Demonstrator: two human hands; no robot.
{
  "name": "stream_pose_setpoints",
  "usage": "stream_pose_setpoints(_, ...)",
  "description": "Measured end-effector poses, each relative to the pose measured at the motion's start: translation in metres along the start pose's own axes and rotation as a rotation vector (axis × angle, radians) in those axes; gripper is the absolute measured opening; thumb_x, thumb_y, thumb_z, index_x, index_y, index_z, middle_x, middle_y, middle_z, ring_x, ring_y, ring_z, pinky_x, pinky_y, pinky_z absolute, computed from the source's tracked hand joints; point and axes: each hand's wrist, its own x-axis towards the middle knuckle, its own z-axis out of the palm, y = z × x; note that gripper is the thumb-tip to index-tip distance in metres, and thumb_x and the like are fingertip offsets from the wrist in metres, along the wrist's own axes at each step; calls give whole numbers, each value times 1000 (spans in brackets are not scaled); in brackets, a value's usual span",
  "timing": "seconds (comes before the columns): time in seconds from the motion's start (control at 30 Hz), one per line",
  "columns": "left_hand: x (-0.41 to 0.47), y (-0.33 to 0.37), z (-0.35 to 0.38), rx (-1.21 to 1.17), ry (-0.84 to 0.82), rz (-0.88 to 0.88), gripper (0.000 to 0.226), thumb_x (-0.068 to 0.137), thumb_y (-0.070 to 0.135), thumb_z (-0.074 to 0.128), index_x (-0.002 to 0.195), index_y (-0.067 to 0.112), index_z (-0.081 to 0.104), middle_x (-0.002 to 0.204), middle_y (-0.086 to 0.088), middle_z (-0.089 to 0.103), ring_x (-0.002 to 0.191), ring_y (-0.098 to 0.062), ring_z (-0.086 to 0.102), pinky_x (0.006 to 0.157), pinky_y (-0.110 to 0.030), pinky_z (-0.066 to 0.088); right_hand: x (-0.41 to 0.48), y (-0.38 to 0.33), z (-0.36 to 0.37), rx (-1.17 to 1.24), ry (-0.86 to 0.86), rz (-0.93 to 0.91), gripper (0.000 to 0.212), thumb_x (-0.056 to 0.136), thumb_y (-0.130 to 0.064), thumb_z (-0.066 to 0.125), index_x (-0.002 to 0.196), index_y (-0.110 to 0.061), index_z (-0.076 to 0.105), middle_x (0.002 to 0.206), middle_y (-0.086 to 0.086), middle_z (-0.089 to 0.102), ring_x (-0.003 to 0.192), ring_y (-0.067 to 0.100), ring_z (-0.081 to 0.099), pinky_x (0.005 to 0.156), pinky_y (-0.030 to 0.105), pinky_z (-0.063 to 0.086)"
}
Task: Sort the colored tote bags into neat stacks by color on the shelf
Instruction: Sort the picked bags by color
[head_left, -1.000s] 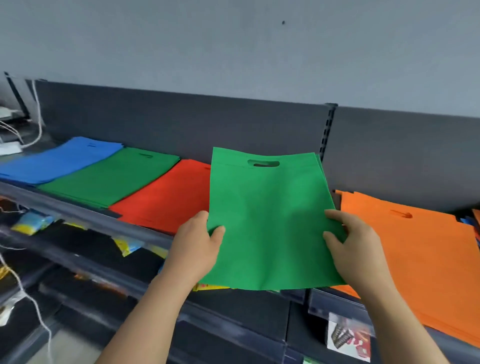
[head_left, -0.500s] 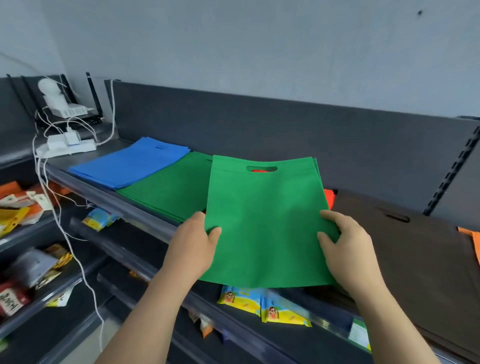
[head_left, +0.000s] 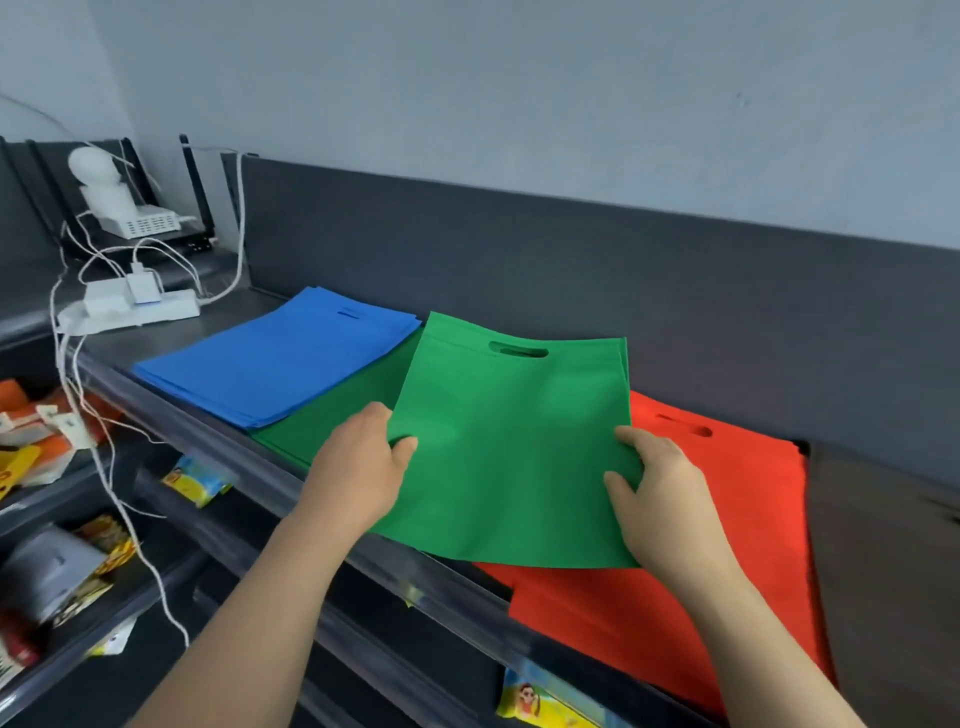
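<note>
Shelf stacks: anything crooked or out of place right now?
The red stack looks stepped at its front-left corner, its bags not flush. The green bag, gripped by the left hand and right hand, sits skewed over the red stack and green stack, not yet laid down.

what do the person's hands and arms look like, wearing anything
Both are bare. The left hand and right hand have no gloves, and no rings show. The left forearm and right forearm are uncovered up to the frame edge: no sleeves, watch or bands in view.
</note>
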Motion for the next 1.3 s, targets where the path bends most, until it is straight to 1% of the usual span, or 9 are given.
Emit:
stream_pose_setpoints(0.13,42,-35,-10,24,-48,27,45,95,32,52,130,4,44,123,-10,56,105,-24,54,84,-34,43,12,-30,35,-24,-17,42,51,86,-6,57,136,-9,46,130,10,53,120,27,49,97,27,33)
stream_pose_setpoints(0.3,88,-80,-15,123,-153,109,34,96,33,50,117,7,48,95,-2,55,80,-19,51,65,-31,38,16,-61,75,-81,-27,159,48,85,-13,59,132,-10,48,116,10,56,108,30,52,87,33,41)
stream_pose_setpoints(0.4,107,-98,-15,146,-187,164,39,96,33,49,124,6,45,106,-6,58,90,-22,54,72,-34,44,13,-75,93,-234,-64,211,49,89,-26,57,132,-10,44,114,9,54,106,30,53,86,36,42)
stream_pose_setpoints(0.53,121,-112,-12,192,-246,230,47,98,33,46,134,5,39,123,-10,52,108,-25,53,83,-34,44,8,-89,110,-399,-65,235,37,93,-37,47,119,-12,51,110,6,52,106,28,53,88,36,39)
stream_pose_setpoints(0.63,124,-120,-11,259,-248,309,43,97,34,45,129,7,42,120,-10,49,106,-24,51,84,-32,44,7,-92,114,-439,-31,249,40,94,-38,46,123,-11,52,117,8,50,111,29,50,92,37,38)
stream_pose_setpoints(0.73,124,-121,-13,368,-141,481,43,95,37,48,128,9,47,121,-7,52,105,-24,51,85,-34,45,2,-95,106,-488,-4,209,44,93,-39,48,129,-13,51,130,6,47,117,28,47,97,38,37)
stream_pose_setpoints(0.9,103,-103,-17,176,-52,776,39,82,30,69,114,7,65,107,-7,68,96,-28,64,81,-42,52,-30,-93,84,-475,156,113,40,85,-28,66,120,-8,62,123,9,61,107,33,59,94,42,45)
stream_pose_setpoints(1.03,69,-77,-14,71,-83,917,39,81,33,66,112,11,66,104,-1,69,93,-21,66,82,-37,53,-67,-89,67,-484,248,151,39,82,-24,70,117,-8,64,120,7,64,107,30,61,92,41,47)
stream_pose_setpoints(1.3,-4,-15,13,-41,-174,1057,39,76,34,73,109,15,68,99,5,68,89,-17,65,80,-33,53,-141,-55,30,-497,358,253,42,83,-33,56,118,-11,64,121,1,64,114,17,55,101,34,36)
